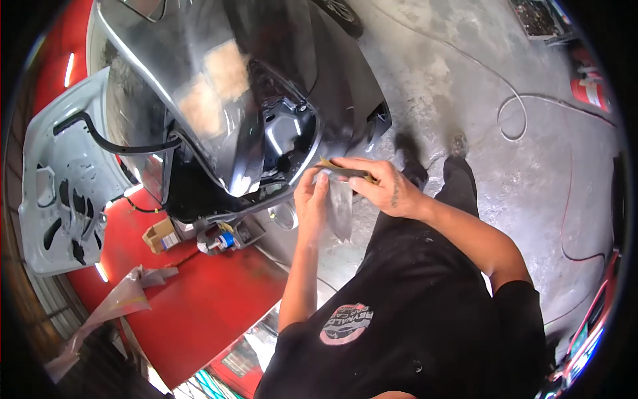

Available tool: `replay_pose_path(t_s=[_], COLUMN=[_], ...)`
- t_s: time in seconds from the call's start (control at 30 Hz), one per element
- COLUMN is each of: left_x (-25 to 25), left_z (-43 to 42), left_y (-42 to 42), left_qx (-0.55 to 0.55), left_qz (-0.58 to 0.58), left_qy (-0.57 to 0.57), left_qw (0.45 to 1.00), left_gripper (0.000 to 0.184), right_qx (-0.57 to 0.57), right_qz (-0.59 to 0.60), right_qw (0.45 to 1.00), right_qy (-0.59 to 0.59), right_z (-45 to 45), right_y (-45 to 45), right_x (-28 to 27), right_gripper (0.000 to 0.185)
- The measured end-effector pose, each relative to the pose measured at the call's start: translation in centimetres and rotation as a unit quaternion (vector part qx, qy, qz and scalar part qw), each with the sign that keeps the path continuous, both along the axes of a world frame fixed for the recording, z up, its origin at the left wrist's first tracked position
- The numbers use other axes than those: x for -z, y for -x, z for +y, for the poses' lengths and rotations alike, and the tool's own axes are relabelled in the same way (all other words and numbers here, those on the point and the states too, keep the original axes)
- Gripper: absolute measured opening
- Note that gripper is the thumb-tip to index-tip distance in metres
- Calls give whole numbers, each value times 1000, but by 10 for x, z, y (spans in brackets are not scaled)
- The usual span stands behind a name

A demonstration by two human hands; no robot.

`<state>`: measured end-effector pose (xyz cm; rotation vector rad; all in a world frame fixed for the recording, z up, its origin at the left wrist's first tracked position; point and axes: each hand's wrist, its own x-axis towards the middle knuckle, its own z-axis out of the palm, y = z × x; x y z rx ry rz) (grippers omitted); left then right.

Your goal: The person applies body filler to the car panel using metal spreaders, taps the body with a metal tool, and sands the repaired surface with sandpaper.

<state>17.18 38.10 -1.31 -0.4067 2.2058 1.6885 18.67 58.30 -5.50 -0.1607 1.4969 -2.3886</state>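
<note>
Both my hands meet in front of my body, beside the rear corner of a dark car. Between them is a thin dark sanding block with yellowish paper at its ends. My left hand pinches its near-left end, thumb raised against it. The fingers of my right hand wrap over its other end. A translucent greyish strip hangs just below the block; I cannot tell what it is attached to. Close by is the car's open lamp recess, and tan patches mark the panel beyond it.
A pale bare panel with cut-outs stands at the left. On a red surface lie a cardboard box, a blue-banded roll and plastic film. A hose loops over the concrete floor.
</note>
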Motion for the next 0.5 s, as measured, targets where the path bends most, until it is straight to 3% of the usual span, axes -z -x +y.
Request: replay_pose_path(t_s=[0.13,0.27,0.37,0.5], left_x=[14,36,41,59], left_z=[-58,-107,-140,-191], left_y=[-23,-56,-67,-71], left_qx=[15,84,94,78], left_qz=[-27,-107,-175,-191], left_qy=[61,108,112,107], left_qw=[998,985,974,973], left_gripper=[33,34,34,33], right_qx=[211,322,389,394], right_qz=[131,211,258,246], right_qw=[966,908,862,851], right_qy=[-76,-167,-197,-248], right_z=[-51,-107,-152,-192], right_y=[28,77,115,135], right_x=[11,4,6,11], right_gripper=[43,49,57,61])
